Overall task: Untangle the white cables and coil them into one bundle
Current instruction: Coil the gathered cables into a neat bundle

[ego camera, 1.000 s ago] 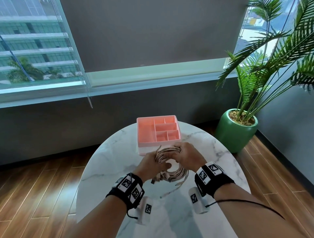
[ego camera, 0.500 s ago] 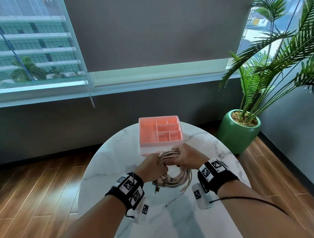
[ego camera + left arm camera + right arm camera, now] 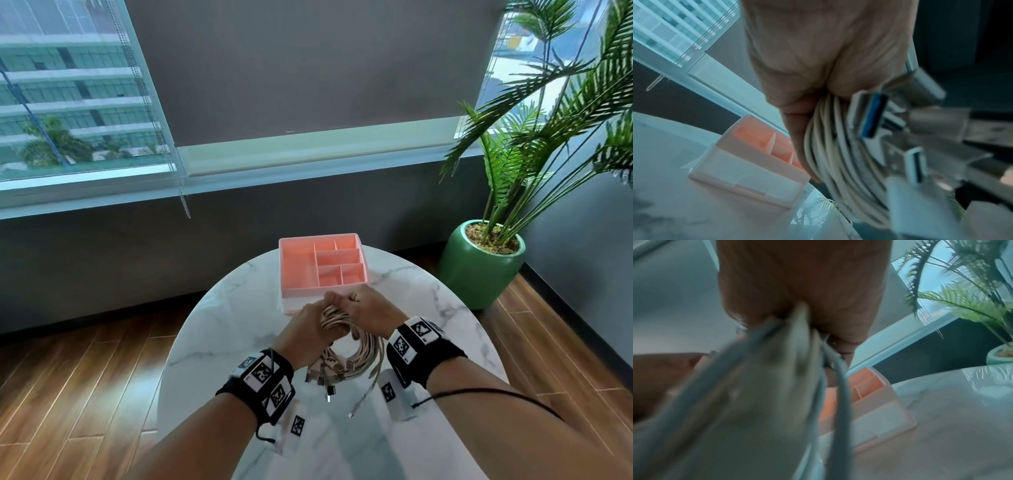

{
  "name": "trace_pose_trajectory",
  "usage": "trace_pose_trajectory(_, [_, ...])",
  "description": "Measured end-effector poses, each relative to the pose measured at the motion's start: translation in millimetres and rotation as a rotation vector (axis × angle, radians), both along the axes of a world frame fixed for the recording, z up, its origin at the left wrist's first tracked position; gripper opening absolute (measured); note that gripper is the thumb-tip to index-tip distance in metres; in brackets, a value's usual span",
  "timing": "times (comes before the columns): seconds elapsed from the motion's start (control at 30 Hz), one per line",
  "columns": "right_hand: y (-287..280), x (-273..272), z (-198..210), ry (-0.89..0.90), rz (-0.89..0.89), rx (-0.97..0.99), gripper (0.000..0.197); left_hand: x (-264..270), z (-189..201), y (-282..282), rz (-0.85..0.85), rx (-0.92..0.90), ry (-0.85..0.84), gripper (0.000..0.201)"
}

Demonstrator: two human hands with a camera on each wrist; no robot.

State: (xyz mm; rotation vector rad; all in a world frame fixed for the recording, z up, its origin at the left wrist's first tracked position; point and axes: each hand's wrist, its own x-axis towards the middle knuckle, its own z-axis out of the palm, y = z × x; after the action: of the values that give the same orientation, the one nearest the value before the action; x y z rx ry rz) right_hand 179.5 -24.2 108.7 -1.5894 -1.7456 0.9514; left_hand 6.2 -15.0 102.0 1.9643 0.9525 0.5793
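Note:
A coil of white cables [image 3: 356, 346] hangs between both hands above the round marble table [image 3: 219, 329]. My left hand [image 3: 305, 329] grips the coil's upper left side; in the left wrist view its fingers curl round the strands [image 3: 830, 154] and several USB plugs [image 3: 871, 113] dangle close to the camera. My right hand [image 3: 366, 308] grips the top of the coil from the right; the right wrist view shows blurred cables [image 3: 777, 369] running out of its fist. Loose plug ends [image 3: 329, 394] hang below the loop.
A pink divided organiser tray [image 3: 298, 270] stands on the table just beyond the hands. A green pot with a palm [image 3: 479, 267] sits on the wooden floor at the right. Window and grey wall lie behind.
Both hands have drawn closer together at the top of the coil and lifted it, so the loop now hangs narrower with the plug ends dangling lower.

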Motion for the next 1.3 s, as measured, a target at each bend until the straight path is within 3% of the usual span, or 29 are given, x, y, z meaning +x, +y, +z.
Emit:
trace_pose_trajectory(0.13, [-2.5, -8.7, -18.6, 0.278, -0.154, 0.046, 0.062, -0.4, -6.1, -0.6, 0.087, 0.05, -0.031, 0.026])
trace_pose_trajectory(0.27, [-7.4, -16.4, -30.8, 0.357, -0.334, 0.048, 0.064, 0.0, -16.6, -4.9, 0.17, 0.054, -0.027, 0.031])
trace_pose_trajectory(0.47, [-11.6, -15.3, -27.2, -0.075, -0.202, 0.134, 0.055, 1.2, -16.7, -1.1, 0.13, -0.142, -0.026, 0.018])
trace_pose_trajectory(0.63, [-6.8, -13.4, -21.9, -0.127, -0.129, 0.077, 0.045, 2.4, -16.1, 2.8, 0.085, -0.239, -0.005, 0.024])
trace_pose_trajectory(0.73, [-7.2, -16.9, -25.4, 0.015, -0.278, 0.063, 0.048, 4.1, -19.2, 1.6, 0.148, -0.217, -0.021, 0.023])
trace_pose_trajectory(0.9, [-19.4, -27.7, -41.0, 0.68, -0.389, -0.097, 0.062, -3.4, -25.4, 10.8, 0.42, -0.208, -0.14, 0.015])
trace_pose_trajectory(0.97, [-23.5, -32.8, -52.7, 0.673, -0.381, -0.068, 0.062, -4.8, -26.0, 9.8, 0.46, -0.212, -0.185, 0.016])
trace_pose_trajectory(1.17, [-22.4, -34.4, -56.9, 0.388, -0.295, 0.041, 0.052, -14.8, -38.7, 5.1, 0.436, -0.316, -0.231, 0.015])
trace_pose_trajectory(1.3, [-29.6, -38.2, -59.3, 0.483, -0.297, -0.059, 0.05, -19.9, -34.3, 5.1, 0.379, -0.351, -0.205, 0.011])
